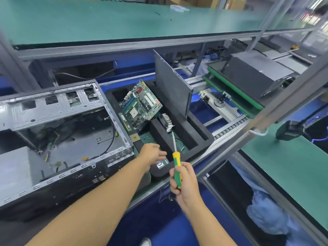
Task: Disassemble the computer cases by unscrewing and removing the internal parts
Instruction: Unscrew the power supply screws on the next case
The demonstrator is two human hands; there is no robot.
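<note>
An open grey computer case (58, 132) lies at the left, its inside mostly bare with loose cables. To its right a black foam tray (200, 128) holds a green motherboard (140, 105) leaning at its back, a finned heatsink with fan (166, 121) and an upright dark side panel (172, 86). A small square chip (134, 138) lies by the tray's left edge. My right hand (184, 180) grips a yellow and green screwdriver (176, 162), tip pointing up toward the heatsink. My left hand (152, 154) hovers over the tray's near corner, fingers relaxed, holding nothing.
A closed dark computer case (255, 73) rests on a green pallet on the roller conveyor (230, 125) at the right. A green-topped shelf (124, 20) runs overhead at the back. A green mat bench (292, 171) and a metal frame post lie to the right.
</note>
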